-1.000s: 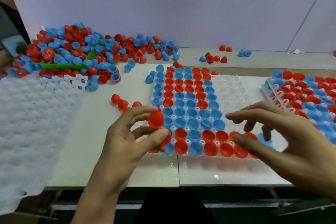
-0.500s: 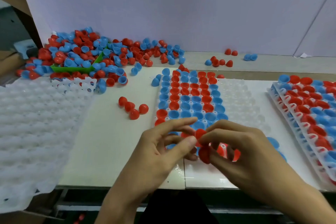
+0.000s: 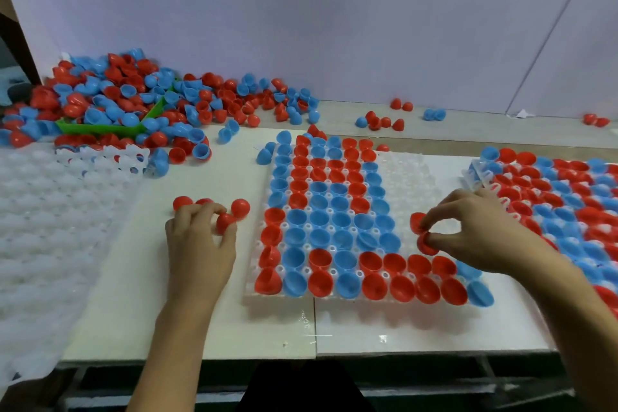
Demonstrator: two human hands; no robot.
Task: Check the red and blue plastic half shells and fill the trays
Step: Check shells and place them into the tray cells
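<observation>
A clear plastic tray [image 3: 411, 174] lies in the middle of the white table, its left columns and near rows filled with red and blue half shells. My right hand [image 3: 475, 231] hovers over the tray's bare right part and pinches two red half shells [image 3: 422, 233]. My left hand [image 3: 197, 244] is on the table left of the tray, fingers curled round a red half shell [image 3: 224, 221] from a small loose group of red shells [image 3: 240, 207].
A big heap of red and blue shells [image 3: 133, 104] with a green bin edge [image 3: 100, 128] lies at the back left. Empty white trays [image 3: 43, 217] are stacked at the left. A filled tray [image 3: 568, 197] sits at the right. Stray shells [image 3: 384, 122] lie along the back.
The hands, which met over the tray's near edge, have parted: the right moved right with red shells, the left moved left to the loose red shells on the table.
</observation>
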